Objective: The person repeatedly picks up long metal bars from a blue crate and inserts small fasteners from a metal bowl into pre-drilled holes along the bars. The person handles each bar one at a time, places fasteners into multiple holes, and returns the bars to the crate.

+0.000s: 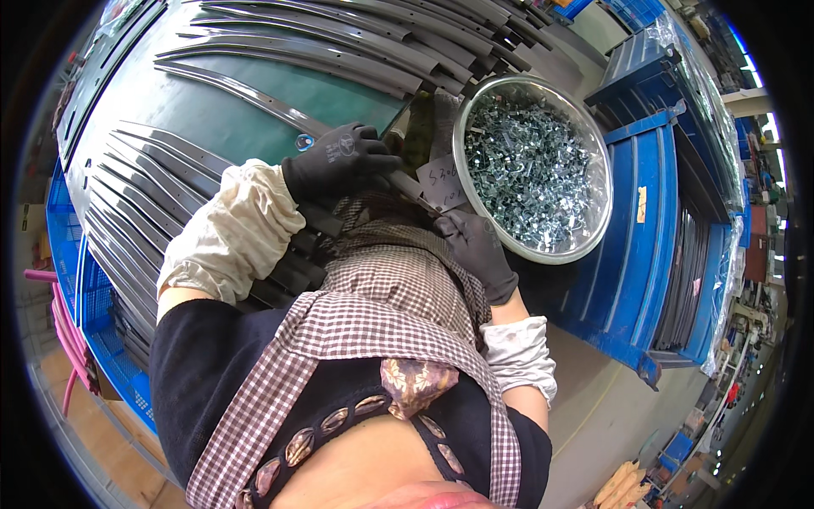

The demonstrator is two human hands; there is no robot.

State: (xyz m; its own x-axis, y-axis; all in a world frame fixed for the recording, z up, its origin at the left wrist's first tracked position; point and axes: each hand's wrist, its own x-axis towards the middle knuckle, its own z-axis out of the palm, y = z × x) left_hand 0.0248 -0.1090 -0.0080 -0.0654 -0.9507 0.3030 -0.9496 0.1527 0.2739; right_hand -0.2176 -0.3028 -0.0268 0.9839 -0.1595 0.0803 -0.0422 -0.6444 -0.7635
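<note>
My left hand (343, 159), in a dark grey glove, is closed around a long dark curved strip (254, 103). This strip slants from the green table top toward my lap, its near end reaching my right hand. My right hand (476, 250), gloved alike, has its fingers drawn together at that end; what they pinch is hidden. Just above it a paper tag with handwriting (441, 183) leans against a round metal bowl (459, 151). Small shiny metal clips (534, 170) fill much of the bowl. Near my left wrist a small blue round piece (304, 142) lies beside the strip.
More dark strips (339, 42) are laid in rows along the table's far side, and others (144, 195) at the left. The green table (280, 85) spans the upper left. Blue metal bins (627, 237) stand at the right, one holding dark strips. A blue plastic crate (110, 356) is at the left.
</note>
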